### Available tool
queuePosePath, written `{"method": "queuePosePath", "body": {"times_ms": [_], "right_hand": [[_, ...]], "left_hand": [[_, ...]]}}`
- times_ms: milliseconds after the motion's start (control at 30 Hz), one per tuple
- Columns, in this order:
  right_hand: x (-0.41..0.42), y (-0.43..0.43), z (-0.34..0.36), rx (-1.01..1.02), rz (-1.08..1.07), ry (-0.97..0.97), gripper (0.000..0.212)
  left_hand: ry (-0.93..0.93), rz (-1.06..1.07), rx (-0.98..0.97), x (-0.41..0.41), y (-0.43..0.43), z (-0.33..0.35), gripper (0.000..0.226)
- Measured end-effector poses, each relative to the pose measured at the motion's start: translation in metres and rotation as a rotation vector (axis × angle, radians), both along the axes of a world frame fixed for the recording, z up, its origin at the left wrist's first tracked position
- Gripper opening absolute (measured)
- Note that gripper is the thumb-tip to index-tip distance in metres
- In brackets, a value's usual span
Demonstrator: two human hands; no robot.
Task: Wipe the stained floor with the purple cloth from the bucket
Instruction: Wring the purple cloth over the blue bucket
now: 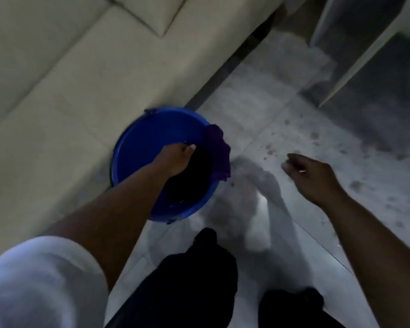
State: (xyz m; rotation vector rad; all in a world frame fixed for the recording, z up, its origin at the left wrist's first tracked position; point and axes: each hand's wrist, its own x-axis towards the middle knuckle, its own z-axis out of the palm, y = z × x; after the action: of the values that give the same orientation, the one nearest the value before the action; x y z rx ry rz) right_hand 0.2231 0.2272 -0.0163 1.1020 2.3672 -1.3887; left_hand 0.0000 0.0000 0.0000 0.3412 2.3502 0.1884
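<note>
Head view: we note the blue bucket (137, 147) at centre frame, against the pale sofa base (81, 102). The purple cloth (219, 153) hangs over the bucket's right rim, its long axis running down the rim toward lower right. Our left hand (175, 159) sits inside the bucket, curled; whether it holds anything we cannot tell. The cloth lies just to its right, close but apart. Our right hand (310, 176) hovers loosely curled and empty over the stained floor (317, 143), right of centre, farther from the cloth. We judge the left hand better placed.
</note>
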Motion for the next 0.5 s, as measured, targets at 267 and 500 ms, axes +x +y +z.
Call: {"method": "queuePosePath", "body": {"times_ms": [267, 500], "right_hand": [[-0.098, -0.058, -0.184, -0.659, -0.044, 0.1, 0.064], [-0.126, -0.042, -0.214, -0.981, -0.056, 0.494, 0.019]], "left_hand": [[-0.341, 0.757, 0.549, 0.018, 0.045, -0.148, 0.067], [-0.087, 0.807, 0.759, 0.022, 0.058, -0.159, 0.023]]}}
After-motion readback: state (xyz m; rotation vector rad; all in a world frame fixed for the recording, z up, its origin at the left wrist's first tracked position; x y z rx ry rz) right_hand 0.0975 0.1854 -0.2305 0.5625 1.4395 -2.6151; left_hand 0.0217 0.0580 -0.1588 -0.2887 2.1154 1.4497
